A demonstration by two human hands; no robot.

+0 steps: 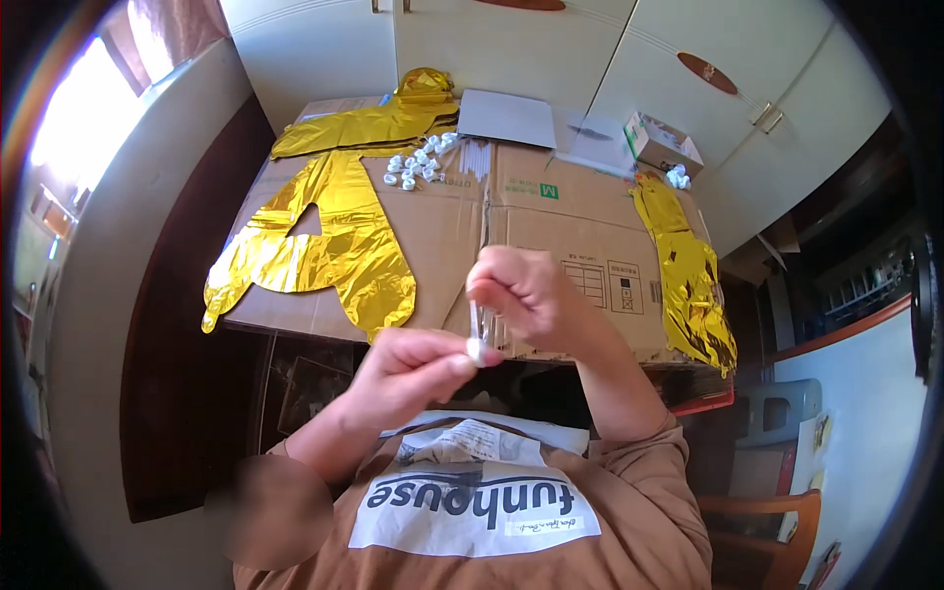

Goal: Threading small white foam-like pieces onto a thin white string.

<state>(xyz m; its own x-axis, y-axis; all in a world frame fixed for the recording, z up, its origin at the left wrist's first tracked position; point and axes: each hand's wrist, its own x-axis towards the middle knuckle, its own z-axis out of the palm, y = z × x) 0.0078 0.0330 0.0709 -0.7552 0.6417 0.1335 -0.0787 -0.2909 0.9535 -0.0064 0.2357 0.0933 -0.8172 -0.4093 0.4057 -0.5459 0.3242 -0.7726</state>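
Above the near edge of the cardboard, my left hand (413, 374) pinches a small white ribbon roll (477, 350) between thumb and fingertips. Just above it and to the right, my right hand (521, 290) is closed. A thin pale strip (474, 320) runs between the two hands; the right fingers hide its upper end. Left of my hands lies a flat gold foil balloon (359, 221) shaped like the letter A. Several similar small white rolls (411, 172) are heaped farther back, beside a row of thin white sticks (474, 157).
The work surface is flattened cardboard (531, 221). More gold foil balloons lie at the back left (364, 128) and along the right edge (688, 285). A pale grey panel (506, 118) and a small open box (664, 147) sit against the cabinets. A wooden chair (787, 521) stands lower right.
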